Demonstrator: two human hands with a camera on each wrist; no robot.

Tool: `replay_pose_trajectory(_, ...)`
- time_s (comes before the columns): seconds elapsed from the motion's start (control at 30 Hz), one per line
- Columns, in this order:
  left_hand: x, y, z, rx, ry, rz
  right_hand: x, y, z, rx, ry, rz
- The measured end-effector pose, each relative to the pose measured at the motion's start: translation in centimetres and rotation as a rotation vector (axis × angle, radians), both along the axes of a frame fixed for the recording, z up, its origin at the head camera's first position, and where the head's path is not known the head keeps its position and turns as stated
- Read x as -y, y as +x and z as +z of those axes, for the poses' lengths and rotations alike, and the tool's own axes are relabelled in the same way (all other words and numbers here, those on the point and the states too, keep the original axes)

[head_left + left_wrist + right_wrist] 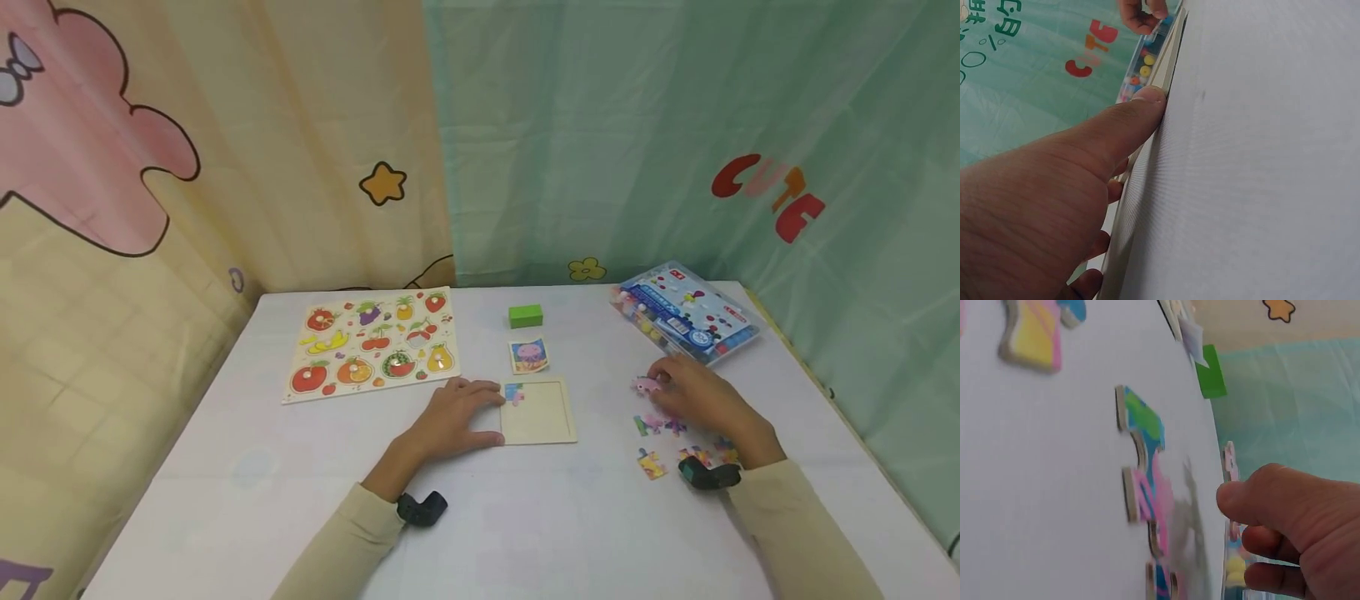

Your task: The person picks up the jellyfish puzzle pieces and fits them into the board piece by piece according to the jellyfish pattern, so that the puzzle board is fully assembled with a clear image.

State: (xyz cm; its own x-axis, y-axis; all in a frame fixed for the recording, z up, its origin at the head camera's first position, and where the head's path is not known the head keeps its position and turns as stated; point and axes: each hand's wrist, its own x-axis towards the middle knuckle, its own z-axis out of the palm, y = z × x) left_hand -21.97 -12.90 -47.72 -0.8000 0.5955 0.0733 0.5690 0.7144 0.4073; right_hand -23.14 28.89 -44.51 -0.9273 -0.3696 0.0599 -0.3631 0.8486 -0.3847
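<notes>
My left hand (457, 418) rests at the left side of a square wooden puzzle tray (543, 421), thumb and fingertips touching its edge. A joined patch of blue and pink puzzle pieces (514, 393) fills the tray's upper left corner. In the right wrist view, my right hand (1285, 519) pinches a pink puzzle piece (1230, 459) between thumb and fingers, partly hidden by the thumb. Below that hand on the table lie a green-and-pink piece (648, 424), a yellow piece (651, 464) and several others partly covered by the arm.
Above the tray lies a small picture card (529, 356), with a green block (526, 316) behind it. A fruit board (375, 343) lies at the left. At the back right is a clear bead box (686, 308). Curtains hang behind the table.
</notes>
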Motion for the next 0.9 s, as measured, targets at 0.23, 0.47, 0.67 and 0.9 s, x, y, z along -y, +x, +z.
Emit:
replay_pose_trajectory(0.23, 0.0, 0.0, 0.0, 0.005, 0.000, -0.003, 5.5, -1.5, 0.2, 0.014, -0.050, 0.093)
replay_pose_trajectory(0.47, 0.0, -0.2, -0.1, 0.001, -0.004, 0.002, 12.3, -2.5, 0.8, 0.031, 0.039, 0.189)
replay_pose_trajectory(0.67, -0.1, -0.3, -0.2, -0.006, -0.006, 0.002, 15.4, -3.1, 0.2, 0.017, 0.093, 0.194)
replay_pose_trajectory(0.9, 0.0, -0.3, -0.1, -0.016, -0.007, 0.001, 16.3, -2.7, 0.0, 0.027, 0.052, 0.167)
